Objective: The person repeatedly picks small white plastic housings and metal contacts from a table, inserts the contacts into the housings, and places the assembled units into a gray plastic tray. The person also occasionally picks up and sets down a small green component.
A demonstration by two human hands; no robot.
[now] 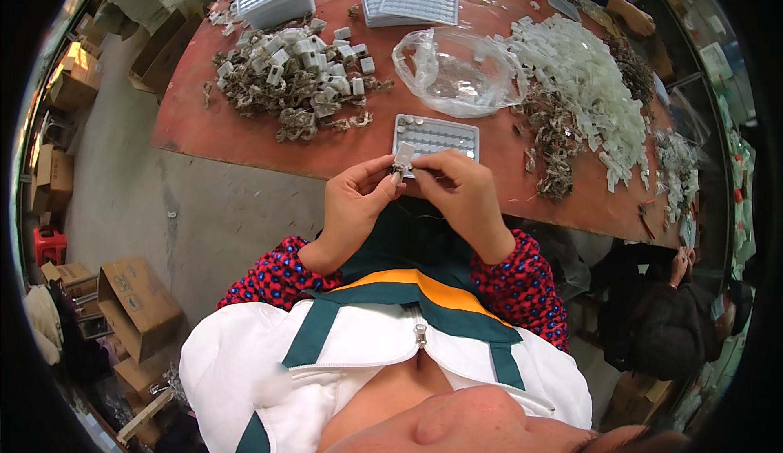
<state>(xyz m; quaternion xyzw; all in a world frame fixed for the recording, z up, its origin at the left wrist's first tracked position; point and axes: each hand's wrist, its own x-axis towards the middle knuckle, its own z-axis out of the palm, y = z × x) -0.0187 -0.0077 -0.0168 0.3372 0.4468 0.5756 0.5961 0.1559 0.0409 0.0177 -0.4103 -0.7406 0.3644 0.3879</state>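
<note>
At the table's near edge, both my hands meet around a small whitish plastic case (404, 154) with thin wire at its lower end. My left hand (356, 200) grips the case between thumb and fingers. The bent fingers of my right hand (462, 192) are pinched at its right side; what exactly they hold is too small to make out. Just behind, partly covered by my hands, lies a pale tray (476, 145) with rows of round pockets. A few small round silvery pieces (412, 121) sit at its far left corner.
White cases with tangled wire (298, 78) are heaped left on the red table (192, 131). A clear plastic bag (461, 86) lies beyond the tray. Translucent cases (583, 78) pile up at right, near another person's hand (636, 19). Tray stacks (276, 4) stand behind; cardboard boxes (139, 306) occupy the left floor.
</note>
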